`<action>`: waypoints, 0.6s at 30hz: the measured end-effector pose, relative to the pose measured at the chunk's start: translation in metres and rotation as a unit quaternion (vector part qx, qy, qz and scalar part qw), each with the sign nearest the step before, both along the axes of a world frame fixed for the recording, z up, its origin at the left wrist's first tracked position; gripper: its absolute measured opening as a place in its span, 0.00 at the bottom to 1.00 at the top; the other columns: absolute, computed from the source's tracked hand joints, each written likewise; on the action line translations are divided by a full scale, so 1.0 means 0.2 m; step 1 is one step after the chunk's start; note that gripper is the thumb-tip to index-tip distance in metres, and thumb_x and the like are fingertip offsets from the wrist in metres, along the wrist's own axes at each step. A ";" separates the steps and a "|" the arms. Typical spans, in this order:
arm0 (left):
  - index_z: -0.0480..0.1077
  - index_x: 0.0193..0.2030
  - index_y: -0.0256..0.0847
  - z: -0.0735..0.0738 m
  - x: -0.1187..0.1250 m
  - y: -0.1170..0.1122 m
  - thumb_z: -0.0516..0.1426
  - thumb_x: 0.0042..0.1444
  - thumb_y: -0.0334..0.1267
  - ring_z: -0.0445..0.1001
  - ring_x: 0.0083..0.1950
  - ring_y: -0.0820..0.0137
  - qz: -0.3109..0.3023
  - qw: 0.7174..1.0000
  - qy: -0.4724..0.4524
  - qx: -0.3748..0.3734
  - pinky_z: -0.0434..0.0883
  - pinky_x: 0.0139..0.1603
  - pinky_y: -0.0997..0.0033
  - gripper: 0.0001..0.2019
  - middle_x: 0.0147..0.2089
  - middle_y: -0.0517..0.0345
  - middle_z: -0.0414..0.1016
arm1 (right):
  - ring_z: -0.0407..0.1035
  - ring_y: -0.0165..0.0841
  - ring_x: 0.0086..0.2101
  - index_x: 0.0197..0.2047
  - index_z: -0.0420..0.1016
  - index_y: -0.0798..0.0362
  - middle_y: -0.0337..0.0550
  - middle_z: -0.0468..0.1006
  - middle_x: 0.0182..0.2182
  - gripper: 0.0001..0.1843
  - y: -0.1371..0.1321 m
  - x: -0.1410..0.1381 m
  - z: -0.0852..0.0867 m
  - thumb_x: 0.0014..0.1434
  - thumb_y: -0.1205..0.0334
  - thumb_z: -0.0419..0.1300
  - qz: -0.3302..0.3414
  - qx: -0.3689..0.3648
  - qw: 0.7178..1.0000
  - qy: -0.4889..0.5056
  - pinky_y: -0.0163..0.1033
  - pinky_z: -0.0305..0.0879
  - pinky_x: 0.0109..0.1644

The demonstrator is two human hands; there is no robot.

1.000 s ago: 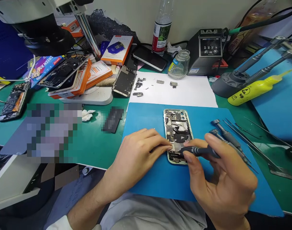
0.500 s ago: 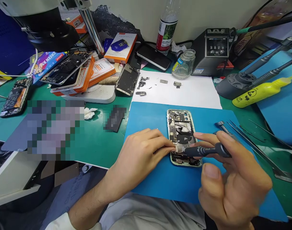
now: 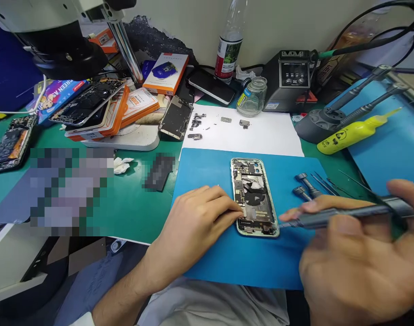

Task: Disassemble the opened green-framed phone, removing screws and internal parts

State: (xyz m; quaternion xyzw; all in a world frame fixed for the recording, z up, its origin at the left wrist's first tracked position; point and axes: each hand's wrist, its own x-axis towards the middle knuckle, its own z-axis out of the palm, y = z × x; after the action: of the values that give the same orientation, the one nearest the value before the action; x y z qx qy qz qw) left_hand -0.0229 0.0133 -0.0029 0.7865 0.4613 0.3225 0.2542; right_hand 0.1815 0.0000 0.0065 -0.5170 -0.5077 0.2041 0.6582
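An opened phone (image 3: pixel 256 199) with a pale green frame lies on the blue mat (image 3: pixel 210 258), its circuit boards exposed. My left hand (image 3: pixel 203 215) grips its lower left edge with thumb and index finger pressed together; the fingertips cover that spot. In my right hand (image 3: pixel 359 258) is a dark grey screwdriver (image 3: pixel 322 219), held nearly level. The tip points left and hovers by the phone's lower right edge. Motion blurs this hand. Two more dark screwdrivers (image 3: pixel 305 183) lie on the mat beyond my right hand, partly covered by it.
Small phone parts (image 3: pixel 198 122) rest on white paper (image 3: pixel 268 136) behind the mat. A glass jar (image 3: pixel 252 96), a control box (image 3: pixel 286 81) and a yellow squeeze bottle (image 3: pixel 352 134) stand farther back. Stacked boxes (image 3: pixel 139 106) and a microscope head (image 3: pixel 67 54) occupy the left.
My right hand has moved the screwdriver off the phone's lower boards, toward the right. My left hand keeps its place at the phone's edge. The view has shifted slightly.
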 end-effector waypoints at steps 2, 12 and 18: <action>0.83 0.48 0.42 -0.01 0.00 0.00 0.64 0.78 0.36 0.84 0.46 0.66 0.007 1.000 0.000 0.005 0.75 0.47 0.65 0.05 0.47 0.60 0.87 | 0.73 0.36 0.28 0.63 0.80 0.40 0.38 0.73 0.31 0.18 0.01 0.03 0.05 0.74 0.64 0.63 0.026 -0.053 0.998 0.033 0.43 0.78 0.30; 0.83 0.47 0.42 -0.02 0.01 0.00 0.65 0.77 0.35 0.83 0.45 0.64 0.005 0.999 0.028 0.020 0.74 0.46 0.63 0.04 0.45 0.59 0.85 | 0.80 0.36 0.25 0.43 0.86 0.42 0.36 0.86 0.28 0.13 0.04 0.07 0.07 0.73 0.48 0.61 0.178 -0.287 0.886 -0.318 0.36 0.67 0.24; 0.82 0.46 0.42 -0.02 0.01 0.00 0.65 0.77 0.36 0.82 0.43 0.65 0.002 1.000 0.018 0.024 0.72 0.45 0.63 0.05 0.45 0.61 0.84 | 0.81 0.35 0.26 0.41 0.86 0.40 0.33 0.88 0.31 0.13 0.06 0.04 0.07 0.72 0.50 0.60 0.163 -0.272 0.884 -0.345 0.37 0.70 0.25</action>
State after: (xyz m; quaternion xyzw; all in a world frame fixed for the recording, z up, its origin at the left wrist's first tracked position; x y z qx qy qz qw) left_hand -0.0206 0.0141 -0.0070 0.7972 0.4596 0.3198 0.2259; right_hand 0.1891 0.0115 0.0200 -0.6232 -0.7045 0.2472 0.2329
